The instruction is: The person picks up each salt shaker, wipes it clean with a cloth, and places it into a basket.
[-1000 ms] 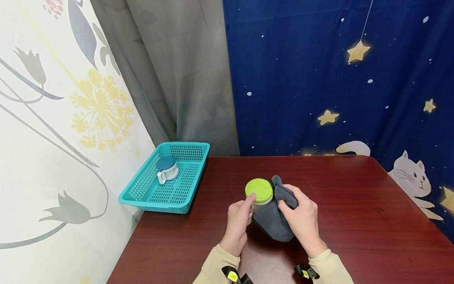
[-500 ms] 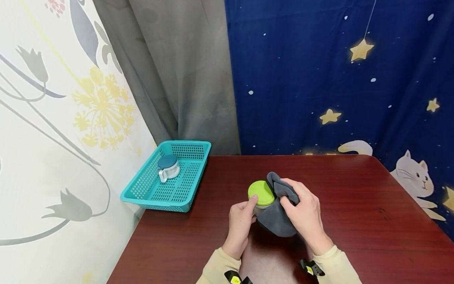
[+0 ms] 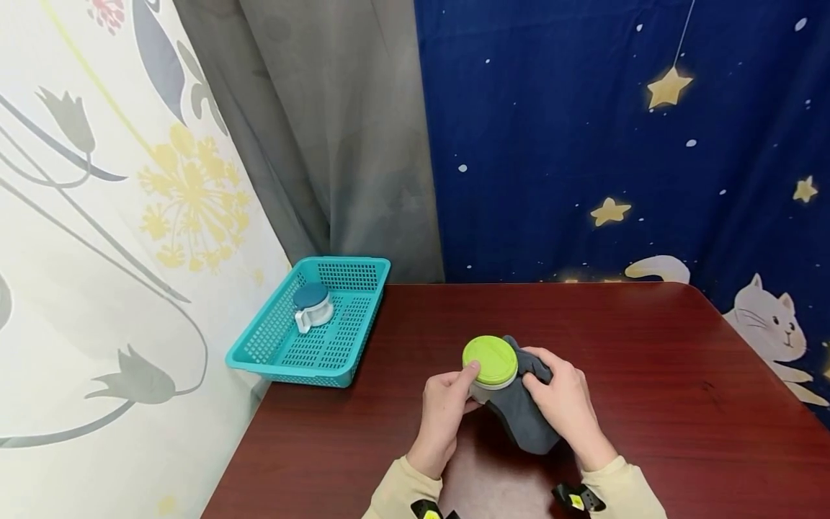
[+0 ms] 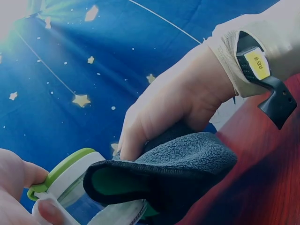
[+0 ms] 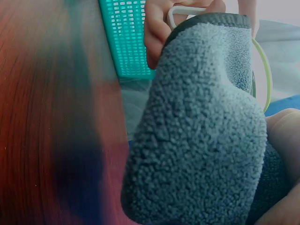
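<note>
A clear jar with a green lid (image 3: 490,360) and a white handle is tilted above the table. My left hand (image 3: 444,414) grips it from the left, thumb on the lid's edge and fingers at the handle side. In the left wrist view, the jar's clear body (image 4: 83,206) shows beneath a white collar. My right hand (image 3: 565,400) pinches a dark grey cloth (image 3: 527,422) against the jar's right side. The fleecy cloth (image 5: 201,117) fills much of the right wrist view and hides part of the jar. One corner of it hangs down toward the table.
On the dark red table (image 3: 648,404), a turquoise mesh basket (image 3: 292,373) stands at the back left beside the patterned wall. Inside it sits a white-handled jar with a blue lid (image 3: 311,294). A blue starry curtain (image 3: 551,130) hangs behind the table's far edge.
The jar has shifted slightly right and toward me. The cloth's upper fold, raised over the lid's right edge half a second ago, is now lower along the jar's side, with the right hand.
</note>
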The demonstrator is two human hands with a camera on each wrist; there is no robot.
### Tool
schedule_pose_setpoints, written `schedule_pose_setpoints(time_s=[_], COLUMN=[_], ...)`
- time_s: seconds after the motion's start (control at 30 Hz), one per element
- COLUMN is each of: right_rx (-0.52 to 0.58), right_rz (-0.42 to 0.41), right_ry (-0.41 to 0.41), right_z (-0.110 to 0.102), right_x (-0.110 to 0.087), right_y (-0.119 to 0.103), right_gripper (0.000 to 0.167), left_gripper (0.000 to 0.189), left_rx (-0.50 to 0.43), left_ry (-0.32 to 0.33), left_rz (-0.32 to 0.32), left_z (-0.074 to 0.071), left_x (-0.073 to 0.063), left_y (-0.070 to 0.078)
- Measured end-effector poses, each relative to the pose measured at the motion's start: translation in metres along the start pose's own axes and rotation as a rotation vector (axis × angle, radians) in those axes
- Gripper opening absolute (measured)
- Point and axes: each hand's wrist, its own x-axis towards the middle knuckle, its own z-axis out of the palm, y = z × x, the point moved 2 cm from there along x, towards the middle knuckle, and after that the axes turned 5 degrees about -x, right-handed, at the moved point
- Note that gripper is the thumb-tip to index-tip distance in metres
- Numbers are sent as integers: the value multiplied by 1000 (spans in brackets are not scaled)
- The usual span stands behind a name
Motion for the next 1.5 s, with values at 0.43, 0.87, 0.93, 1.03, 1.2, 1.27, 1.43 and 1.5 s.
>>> schedule_pose_setpoints(time_s=[0.43, 0.87, 0.93, 1.03, 1.2, 1.27, 1.43, 1.5], right_rx=[64, 96, 90, 78, 93, 110, 126, 126], right_rz=[0, -128, -142, -161, -194, -196, -196, -192], right_ry=[-18, -39, -43, -68, -129, -151, -229, -259], right_z=[-3, -30, -35, -39, -41, -38, -23, -16], right_x=[0, 6, 9, 14, 23, 26, 28, 28], right_y=[-1, -19, -21, -22, -20, -17, -5, 1], right_gripper=[42, 49, 49, 49, 49, 49, 46, 44], left_gripper=[40, 42, 41, 41, 45, 45, 37, 36], left_rx=[52, 158, 173, 184, 162, 148, 64, 32], left_ry=[25, -33, -55, -91, -112, -107, -96, -87], left_rz=[5, 46, 53, 47, 35, 28, 18, 17], left_z=[-4, -10, -10, -9, -9, -10, -13, -15], left_x=[2, 4, 5, 4, 2, 2, 0, 0], left_y=[-5, -5, -4, -3, -1, 1, 6, 7])
